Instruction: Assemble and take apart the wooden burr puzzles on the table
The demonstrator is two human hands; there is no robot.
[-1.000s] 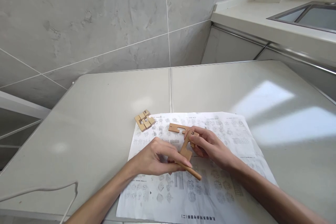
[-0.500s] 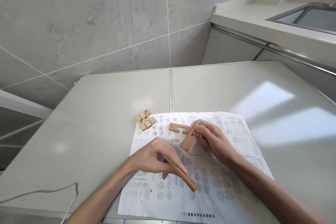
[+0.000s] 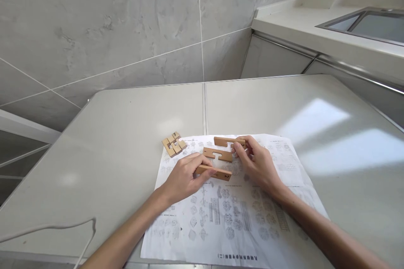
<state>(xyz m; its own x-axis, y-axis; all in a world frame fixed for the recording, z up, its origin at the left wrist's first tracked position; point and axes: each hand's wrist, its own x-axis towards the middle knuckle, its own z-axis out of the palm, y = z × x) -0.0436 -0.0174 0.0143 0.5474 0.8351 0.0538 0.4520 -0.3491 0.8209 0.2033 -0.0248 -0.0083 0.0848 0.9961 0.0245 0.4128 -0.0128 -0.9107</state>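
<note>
My left hand point(image 3: 189, 178) is closed on a flat wooden puzzle piece point(image 3: 223, 174) marked 2, pinching it between thumb and fingers just above the printed sheet. My right hand point(image 3: 259, 164) grips the right end of another notched wooden puzzle piece point(image 3: 221, 141), which stands on its edge or is held tilted near the sheet's far side. Between them a third wooden piece point(image 3: 226, 156), marked 1 and with a cut-out slot, lies on the paper; neither hand holds it. Fingers cover part of both held pieces.
Beneath the hands lies a large white sheet point(image 3: 186, 252) printed with small diagrams. An interlocked wooden block cluster point(image 3: 172, 139) rests at its far left corner. A white cable point(image 3: 47, 228) crosses the grey table point(image 3: 104, 143) at left. Behind stand a tiled wall and a counter.
My left hand has moved away from me and turned its piece so the 2 shows. My right hand has raised its piece farther back and turned it sideways, uncovering the middle piece.
</note>
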